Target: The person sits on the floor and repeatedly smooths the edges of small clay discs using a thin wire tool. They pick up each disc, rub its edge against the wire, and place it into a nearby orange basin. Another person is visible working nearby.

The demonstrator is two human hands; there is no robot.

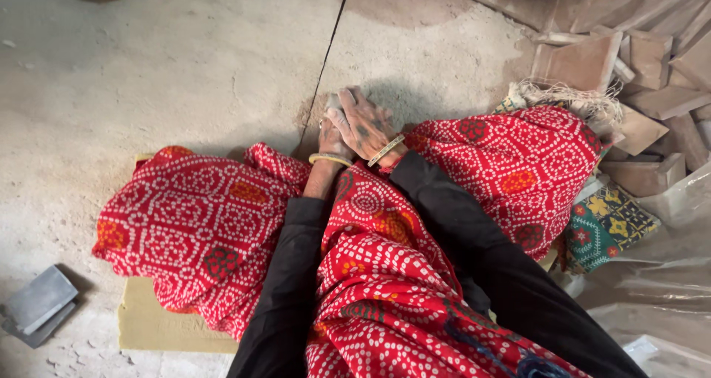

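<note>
Down on the dusty concrete floor [170, 74], seen from the head camera, both hands meet just beside a dark crack [326, 52] that runs up the slab. Flat and spread, the right hand [364, 125] lies over the left hand [333, 135], with its fingers pointing away from the body. Under them sits a small grey lump [334, 101], of which only the upper left edge shows; the left hand touches it, but whether its fingers curl round it I cannot tell. Each wrist wears a pale bangle [386, 150], and black sleeves [474, 237] run back toward the camera. Red cloth with white dots and orange patches [200, 222] drapes over the knees on both sides and down the middle. Beneath the left knee lies a tan mat [152, 326]. Two grey slabs [38, 304] rest at the lower left. Stacked reddish tiles [637, 59] crowd the upper right, near a fringed patterned cushion [607, 226].
</note>
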